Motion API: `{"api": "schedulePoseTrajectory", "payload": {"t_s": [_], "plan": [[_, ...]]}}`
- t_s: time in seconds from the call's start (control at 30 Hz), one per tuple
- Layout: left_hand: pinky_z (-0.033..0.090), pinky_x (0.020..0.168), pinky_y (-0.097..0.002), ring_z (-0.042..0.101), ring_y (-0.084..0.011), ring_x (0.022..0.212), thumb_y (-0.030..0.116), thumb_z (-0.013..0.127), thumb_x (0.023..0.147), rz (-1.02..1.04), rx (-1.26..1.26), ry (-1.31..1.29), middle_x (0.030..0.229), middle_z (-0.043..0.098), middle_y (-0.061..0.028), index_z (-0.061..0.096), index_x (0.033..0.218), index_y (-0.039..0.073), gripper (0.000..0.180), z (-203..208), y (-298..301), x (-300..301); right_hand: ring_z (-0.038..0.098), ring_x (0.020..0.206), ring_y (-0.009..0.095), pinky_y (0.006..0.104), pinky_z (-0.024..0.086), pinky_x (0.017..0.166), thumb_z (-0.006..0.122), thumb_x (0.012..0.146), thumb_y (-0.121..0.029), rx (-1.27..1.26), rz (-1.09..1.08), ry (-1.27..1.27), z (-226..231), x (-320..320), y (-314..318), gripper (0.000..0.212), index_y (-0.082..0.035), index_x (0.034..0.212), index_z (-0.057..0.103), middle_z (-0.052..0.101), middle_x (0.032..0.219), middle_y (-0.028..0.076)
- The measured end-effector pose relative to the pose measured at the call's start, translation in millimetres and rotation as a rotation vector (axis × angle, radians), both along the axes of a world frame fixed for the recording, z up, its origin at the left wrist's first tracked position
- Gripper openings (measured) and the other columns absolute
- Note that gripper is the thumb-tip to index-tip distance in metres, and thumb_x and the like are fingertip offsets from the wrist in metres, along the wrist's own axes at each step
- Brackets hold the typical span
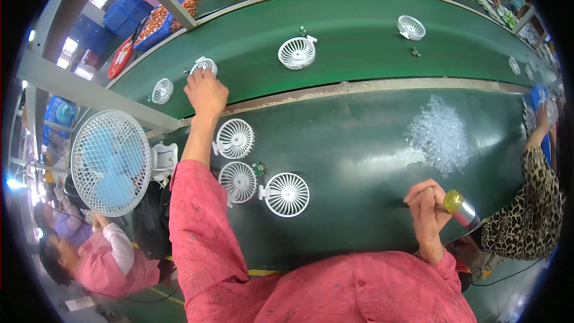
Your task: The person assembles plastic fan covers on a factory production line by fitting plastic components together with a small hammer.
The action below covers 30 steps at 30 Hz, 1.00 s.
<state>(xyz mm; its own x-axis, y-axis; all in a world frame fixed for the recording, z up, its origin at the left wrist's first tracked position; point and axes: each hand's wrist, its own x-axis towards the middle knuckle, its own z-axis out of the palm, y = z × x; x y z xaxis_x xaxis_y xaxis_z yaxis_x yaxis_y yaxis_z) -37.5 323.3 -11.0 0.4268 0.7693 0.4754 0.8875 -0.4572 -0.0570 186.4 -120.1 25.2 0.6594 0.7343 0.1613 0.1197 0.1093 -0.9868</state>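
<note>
My left hand (206,93) reaches over the green conveyor belt, its fingers closed on the rim of a white fan cage (204,63). In my right hand (426,209), raised over the near right of the green table, is a small mallet (461,208) with a yellow and silver head. Below my left forearm lie three more white fan parts: one fan cage (235,138) with a side bracket, a second fan cage (238,182) with a small green circuit board (258,169) beside it, and a third fan cage (287,194).
A pile of small clear plastic pieces (441,136) lies on the right of the table. Further fan cages (297,52) sit on the belt (353,18). A blue-bladed fan (112,162) stands at left by a metal post. Another person's patterned sleeve (517,218) is at right.
</note>
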Motion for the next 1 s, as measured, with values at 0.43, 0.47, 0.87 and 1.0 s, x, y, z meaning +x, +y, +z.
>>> {"api": "schedulePoseTrajectory", "payload": {"t_s": [0.43, 0.47, 0.87, 1.0], "plan": [[0.048, 0.075, -0.05, 0.066, -0.037, 0.081, 0.032, 0.062, 0.082, 0.067, -0.263, -0.234, 0.081, 0.069, -0.0181, 0.068, 0.084, 0.006, 0.027, 29, -26, 26, 0.05, 0.063, 0.007, 0.0235, 0.039, 0.056, 0.058, 0.095, -0.01, -0.109, 0.04, 0.024, -4, -15, 22, 0.019, -0.004, 0.078, 0.056, 0.06, 0.076, 0.004], [0.051, 0.071, -0.0489, 0.067, -0.0379, 0.079, 0.04, 0.063, 0.084, 0.001, -0.323, -0.381, 0.081, 0.069, -0.0166, 0.067, 0.084, 0.007, 0.033, 44, -49, 31, 0.049, 0.061, 0.006, 0.0225, 0.038, 0.054, 0.059, 0.095, -0.011, -0.112, 0.024, 0.023, -1, -16, 26, 0.018, -0.004, 0.079, 0.057, 0.061, 0.074, 0.002], [0.054, 0.069, -0.0266, 0.066, -0.0127, 0.088, 0.022, 0.057, 0.099, -0.684, -1.765, -1.344, 0.105, 0.066, -0.0093, 0.055, 0.119, 0.002, 0.029, 62, -292, 64, 0.059, 0.084, 0.007, 0.0231, 0.047, 0.073, 0.068, 0.089, -0.012, -0.335, 0.196, -0.075, 21, -27, 24, 0.036, 0.003, 0.122, 0.062, 0.07, 0.101, 0.004], [0.056, 0.073, -0.028, 0.067, -0.0172, 0.091, 0.014, 0.058, 0.097, -0.718, -1.714, -1.308, 0.113, 0.066, -0.0158, 0.052, 0.125, -0.001, 0.032, 57, -306, 41, 0.051, 0.064, 0.003, 0.0225, 0.039, 0.054, 0.068, 0.091, -0.02, -0.536, 0.236, -0.059, 25, -21, 24, 0.027, 0.0, 0.109, 0.068, 0.059, 0.069, -0.005]]}}
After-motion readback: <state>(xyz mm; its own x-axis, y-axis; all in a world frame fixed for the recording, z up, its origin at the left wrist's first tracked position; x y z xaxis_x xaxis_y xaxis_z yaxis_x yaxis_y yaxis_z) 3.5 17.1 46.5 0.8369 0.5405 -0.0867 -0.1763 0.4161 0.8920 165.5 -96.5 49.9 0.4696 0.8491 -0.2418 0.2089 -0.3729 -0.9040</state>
